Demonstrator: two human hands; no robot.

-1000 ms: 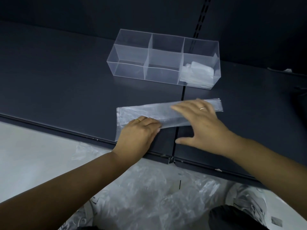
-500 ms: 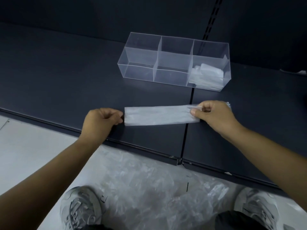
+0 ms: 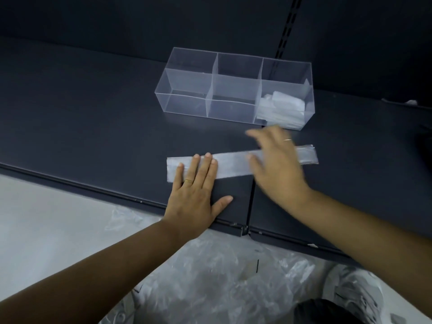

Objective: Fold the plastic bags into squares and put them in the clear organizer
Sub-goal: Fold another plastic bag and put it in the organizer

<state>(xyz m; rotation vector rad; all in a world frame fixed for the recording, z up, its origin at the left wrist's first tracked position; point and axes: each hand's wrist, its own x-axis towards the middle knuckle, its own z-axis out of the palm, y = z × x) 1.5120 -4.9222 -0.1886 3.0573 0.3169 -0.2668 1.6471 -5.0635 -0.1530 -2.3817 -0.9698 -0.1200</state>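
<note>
Gone from pinching both ends to flattening! Left hand (image 3: 194, 197) spread open, pressing the left end of the bag strip (image 3: 233, 164) onto the shelf (image 3: 93, 127). Right hand (image 3: 278, 164) open too, blurred, sweeping across it. Lying just before the clear organizer (image 3: 187, 104). Creased, probably ready for folding square.

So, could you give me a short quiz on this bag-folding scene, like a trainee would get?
1. True or false: the left hand presses straight fingers on the bag strip.
2. Which compartment of the clear organizer holds folded bags? A left, B middle, C right.
3. How many compartments does it have?
Key: 1 true; 2 C; 3 three.
</note>
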